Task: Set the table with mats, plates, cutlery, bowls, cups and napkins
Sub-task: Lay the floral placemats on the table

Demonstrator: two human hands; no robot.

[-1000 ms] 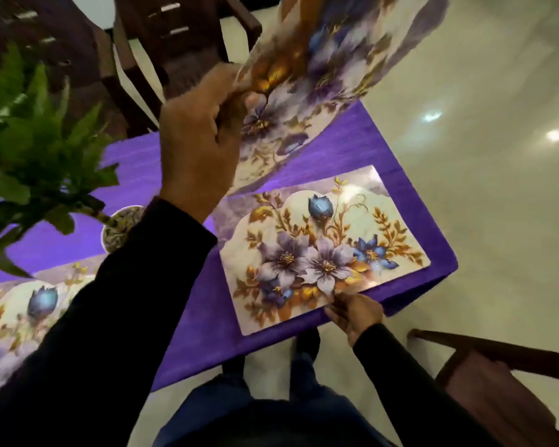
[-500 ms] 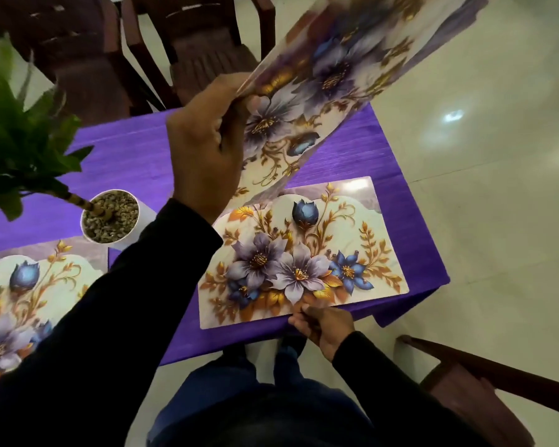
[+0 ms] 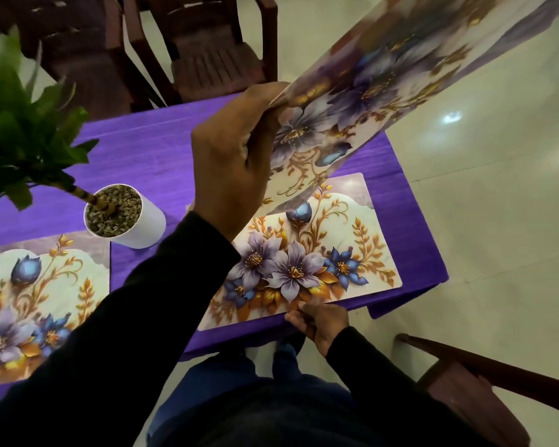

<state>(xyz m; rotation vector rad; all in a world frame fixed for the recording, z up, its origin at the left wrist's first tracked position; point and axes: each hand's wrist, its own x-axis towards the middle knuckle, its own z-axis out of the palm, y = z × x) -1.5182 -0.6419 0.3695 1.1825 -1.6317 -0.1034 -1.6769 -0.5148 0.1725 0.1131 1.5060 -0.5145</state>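
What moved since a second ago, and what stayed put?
Little changed. The left hand still grips the spare mats in the air; they tipped a bit flatter. The right hand stays at the near edge of the mat on the table. The plant pot did not move.

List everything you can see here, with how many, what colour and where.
Floral mats on table: two, cream with purple, blue and gold flowers; one at the near right corner, one at the near left.
Held mats: count unclear, same floral print, raised above the table.
Tablecloth: one, purple, covering the table.
Plant pot: one, white, holding pebbles and a green plant, between the two laid mats.
Chairs: three, dark brown; two beyond the table, one near right.
Floor: pale glossy tiles.
Left hand: grips the held mats.
Right hand: at the near edge of the right mat.
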